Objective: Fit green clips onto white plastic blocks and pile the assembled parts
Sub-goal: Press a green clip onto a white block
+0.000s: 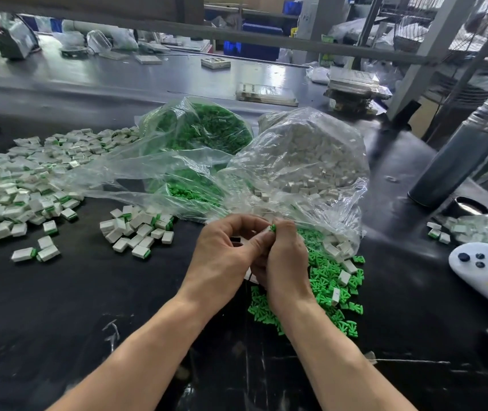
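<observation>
Both hands meet above the black tabletop (pixel 58 307), just in front of the plastic bags. The left hand (pixel 222 256) has its fingers curled, with thumb and forefinger pinching toward the right hand. The right hand (pixel 285 262) has its fingers curled as well, pinching a green clip (pixel 272 228) at the fingertips. A white plastic block (pixel 265 230) shows as a small pale edge between the two hands, touching the clip; most of it is hidden, so which hand carries it cannot be told for certain.

Loose green clips (pixel 322 280) lie in a heap on the tabletop under and to the right of the right wrist, with a few loose white blocks (pixel 344 276) on top. Behind the hands, a clear bag of white blocks (pixel 311 161) lies open toward the person. To its left, a clear bag of green clips (pixel 204 129) is also open.

Assembled parts, white with a green edge, form a small pile (pixel 137 229) left of the hands. A larger spread of assembled parts (pixel 23 185) covers the tabletop farther left.

At the right edge lie a white handheld controller (pixel 480 271) and a dark cylindrical bottle (pixel 456 161).
</observation>
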A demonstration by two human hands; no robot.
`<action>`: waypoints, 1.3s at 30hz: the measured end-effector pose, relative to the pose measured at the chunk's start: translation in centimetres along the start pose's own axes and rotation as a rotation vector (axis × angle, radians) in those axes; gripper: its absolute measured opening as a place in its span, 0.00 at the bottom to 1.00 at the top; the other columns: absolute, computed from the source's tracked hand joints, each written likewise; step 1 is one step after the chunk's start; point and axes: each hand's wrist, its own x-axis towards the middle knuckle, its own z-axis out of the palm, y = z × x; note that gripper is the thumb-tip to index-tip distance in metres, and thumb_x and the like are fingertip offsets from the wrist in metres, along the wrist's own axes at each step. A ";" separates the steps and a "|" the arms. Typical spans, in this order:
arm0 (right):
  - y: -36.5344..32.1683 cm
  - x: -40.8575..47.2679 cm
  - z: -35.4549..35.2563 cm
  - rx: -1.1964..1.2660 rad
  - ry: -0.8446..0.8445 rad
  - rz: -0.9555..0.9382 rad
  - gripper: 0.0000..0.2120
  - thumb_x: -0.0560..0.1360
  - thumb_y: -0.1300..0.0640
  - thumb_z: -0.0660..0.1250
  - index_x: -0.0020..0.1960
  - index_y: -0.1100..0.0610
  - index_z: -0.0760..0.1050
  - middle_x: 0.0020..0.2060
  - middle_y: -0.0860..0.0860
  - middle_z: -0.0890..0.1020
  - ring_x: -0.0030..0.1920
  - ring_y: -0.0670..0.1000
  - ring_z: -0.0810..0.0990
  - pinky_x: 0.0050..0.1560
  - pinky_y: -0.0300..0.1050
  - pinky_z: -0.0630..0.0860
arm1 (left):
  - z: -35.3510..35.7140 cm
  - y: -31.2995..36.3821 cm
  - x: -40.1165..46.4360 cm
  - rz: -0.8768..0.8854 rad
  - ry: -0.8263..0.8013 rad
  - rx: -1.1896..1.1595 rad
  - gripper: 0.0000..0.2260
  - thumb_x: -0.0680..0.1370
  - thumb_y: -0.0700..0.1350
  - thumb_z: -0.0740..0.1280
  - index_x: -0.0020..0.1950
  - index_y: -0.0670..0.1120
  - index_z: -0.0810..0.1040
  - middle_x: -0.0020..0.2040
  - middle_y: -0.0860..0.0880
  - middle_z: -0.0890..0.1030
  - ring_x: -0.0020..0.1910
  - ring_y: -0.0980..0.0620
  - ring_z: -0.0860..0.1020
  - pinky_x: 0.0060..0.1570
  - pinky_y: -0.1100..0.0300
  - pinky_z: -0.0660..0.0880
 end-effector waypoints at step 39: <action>0.5 0.6 0.1 -0.148 0.065 -0.104 0.23 0.75 0.48 0.53 0.44 0.56 0.86 0.39 0.53 0.87 0.44 0.53 0.86 0.47 0.54 0.82 | 0.1 -0.6 0.1 0.023 0.033 -0.003 0.02 0.77 0.45 0.76 0.47 0.53 0.87 0.51 0.54 0.88 0.49 0.51 0.87 0.50 0.52 0.83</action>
